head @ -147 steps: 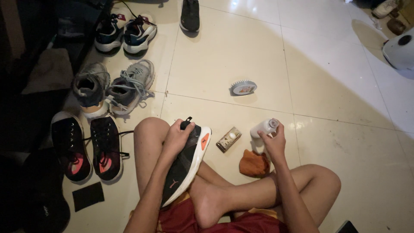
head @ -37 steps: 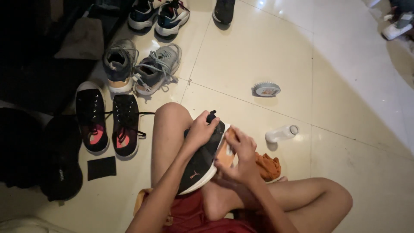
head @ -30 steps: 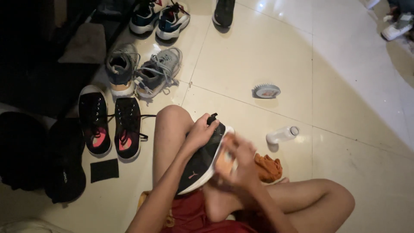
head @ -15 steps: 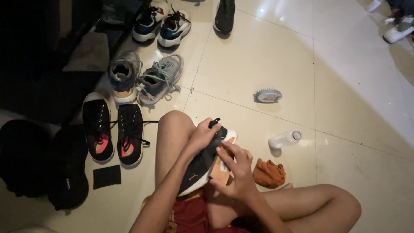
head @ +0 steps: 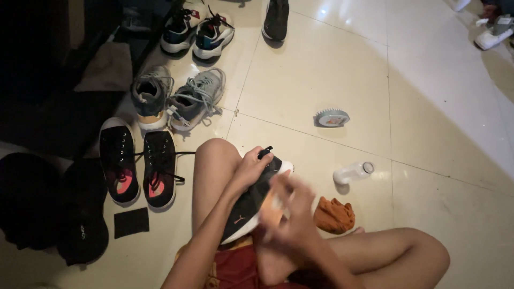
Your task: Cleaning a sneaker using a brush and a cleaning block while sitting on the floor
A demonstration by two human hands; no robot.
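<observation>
On the glossy cream tiled floor (head: 332,59), at the far left, lies a pair of black canvas lace-up shoes with pink insoles (head: 138,168), with a pair of grey mesh trainers (head: 179,96) beyond them. Just right of these, the left hand (head: 251,168) is curled shut around the heel end of a black low-top sneaker with a white sole (head: 251,200), which rests slanted across the person's bent left knee and lap. The shoe looks light and fairly stiff in the sole, softer in the upper, so the heel or the sole edge seems the firmest place to hold it. The right hand (head: 289,214) is blurred over the shoe's side, fingers spread; whether it holds anything I cannot tell. Further right on the floor are a crumpled orange cloth (head: 334,215), a small white plastic bottle lying on its side (head: 352,172) and a round pale scrubbing brush (head: 332,118)
</observation>
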